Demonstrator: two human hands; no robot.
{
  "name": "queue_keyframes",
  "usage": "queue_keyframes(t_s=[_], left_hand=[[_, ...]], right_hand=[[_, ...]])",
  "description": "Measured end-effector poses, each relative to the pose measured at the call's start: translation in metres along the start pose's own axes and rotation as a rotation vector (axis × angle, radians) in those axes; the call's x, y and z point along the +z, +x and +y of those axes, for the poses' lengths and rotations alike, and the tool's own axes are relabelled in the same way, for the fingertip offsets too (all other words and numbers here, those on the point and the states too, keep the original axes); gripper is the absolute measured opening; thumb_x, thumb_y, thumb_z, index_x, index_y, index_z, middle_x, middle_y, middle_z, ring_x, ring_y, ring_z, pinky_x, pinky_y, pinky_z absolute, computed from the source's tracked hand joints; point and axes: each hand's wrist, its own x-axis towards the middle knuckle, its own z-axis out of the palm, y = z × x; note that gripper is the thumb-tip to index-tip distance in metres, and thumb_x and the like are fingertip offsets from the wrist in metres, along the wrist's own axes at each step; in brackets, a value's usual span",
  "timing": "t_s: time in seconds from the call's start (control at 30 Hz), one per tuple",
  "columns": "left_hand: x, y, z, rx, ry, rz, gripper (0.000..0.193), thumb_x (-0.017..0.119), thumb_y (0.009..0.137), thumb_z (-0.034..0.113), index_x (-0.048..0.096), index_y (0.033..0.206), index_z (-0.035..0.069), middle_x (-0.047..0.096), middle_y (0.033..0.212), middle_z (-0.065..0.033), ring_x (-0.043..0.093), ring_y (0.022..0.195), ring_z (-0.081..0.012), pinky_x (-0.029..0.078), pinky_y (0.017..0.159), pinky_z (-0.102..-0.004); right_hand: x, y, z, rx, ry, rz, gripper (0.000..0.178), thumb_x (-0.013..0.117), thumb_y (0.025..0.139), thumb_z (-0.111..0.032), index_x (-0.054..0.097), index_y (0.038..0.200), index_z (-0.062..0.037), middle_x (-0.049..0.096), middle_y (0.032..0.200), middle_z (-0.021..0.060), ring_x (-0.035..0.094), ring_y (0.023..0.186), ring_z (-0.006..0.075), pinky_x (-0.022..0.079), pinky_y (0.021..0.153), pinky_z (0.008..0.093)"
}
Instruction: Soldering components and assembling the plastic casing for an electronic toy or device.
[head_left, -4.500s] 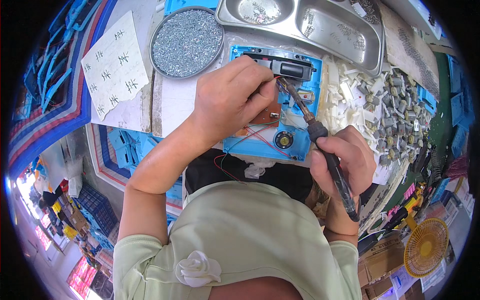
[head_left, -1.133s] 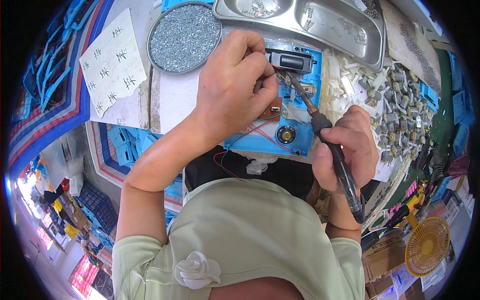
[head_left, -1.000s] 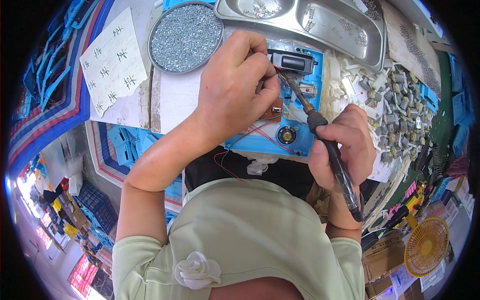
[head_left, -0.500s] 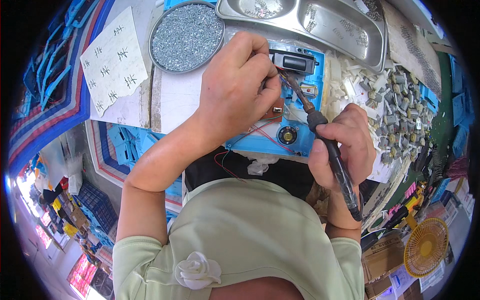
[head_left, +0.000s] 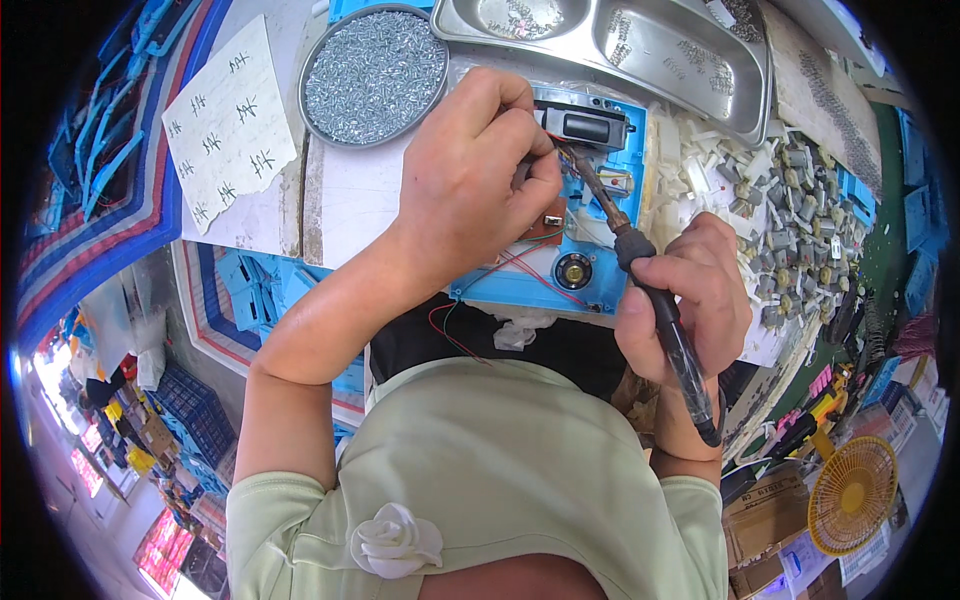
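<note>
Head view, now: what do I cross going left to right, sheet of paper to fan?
Marked white paper sheet → round tray of small metal pieces → left hand → round speaker → right hand holding the soldering iron → pile of small motors → yellow fan.

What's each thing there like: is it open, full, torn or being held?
Blue case: open.
Soldering iron: held in the right hand, tip over the case.
Left hand: fingers bent; what they grip is hidden.
Speaker: uncovered.
Round dish: full of small metal pieces.
Metal tray: partly filled.
Paper: marked, edge torn.
Yellow fan: can't tell if spinning.
</note>
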Motion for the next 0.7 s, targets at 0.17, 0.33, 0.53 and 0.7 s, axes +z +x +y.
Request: queue_keyframes(t_s=[0.17, 0.33, 0.53, 0.7], left_hand=[[0.0010, -0.0007, -0.0012, 0.009, 0.007, 0.008, 0.016, 0.078, 0.070, -0.001, 0.067, 0.082, 0.001, 0.057, 0.094, -0.0096, 0.059, 0.081, -0.0233, 0.051, 0.068, -0.0325], [0.0013, -0.0006, -0.0010, 0.001, 0.006, 0.005, 0.016, 0.078, 0.070, -0.001, 0.067, 0.082, 0.001, 0.057, 0.095, -0.0097, 0.059, 0.082, -0.0233, 0.051, 0.069, -0.0323], [0.0009, -0.0011, -0.0006, -0.006, 0.007, -0.003, 0.016, 0.078, 0.071, -0.002, 0.068, 0.083, 0.001, 0.057, 0.097, -0.0099, 0.059, 0.082, -0.0229, 0.051, 0.069, -0.0321], [0.0053, 0.0008, -0.0019, 0.031, -0.006, 0.065, 0.018, 0.076, 0.067, 0.000, 0.060, 0.076, 0.003, 0.057, 0.091, -0.0105, 0.059, 0.074, -0.0282, 0.049, 0.062, -0.0379]], right_hand=[[-0.0031, -0.0033, -0.0009, 0.020, 0.013, 0.009, 0.018, 0.074, 0.077, -0.010, 0.067, 0.093, -0.0051, 0.049, 0.066, 0.0057, 0.047, 0.059, 0.0267, 0.043, 0.066, 0.0402], [-0.0021, -0.0045, -0.0009, 0.019, 0.017, 0.019, 0.019, 0.074, 0.076, -0.008, 0.067, 0.093, -0.0044, 0.050, 0.065, 0.0059, 0.047, 0.058, 0.0265, 0.043, 0.066, 0.0398], [0.0024, -0.0003, 0.0035, 0.006, 0.042, 0.018, 0.020, 0.074, 0.074, -0.007, 0.067, 0.092, -0.0042, 0.052, 0.065, 0.0061, 0.048, 0.057, 0.0263, 0.042, 0.065, 0.0390], [0.0033, 0.0011, 0.0033, 0.011, 0.037, 0.013, 0.020, 0.074, 0.074, -0.007, 0.067, 0.092, -0.0051, 0.052, 0.065, 0.0057, 0.048, 0.057, 0.0264, 0.042, 0.065, 0.0387]])
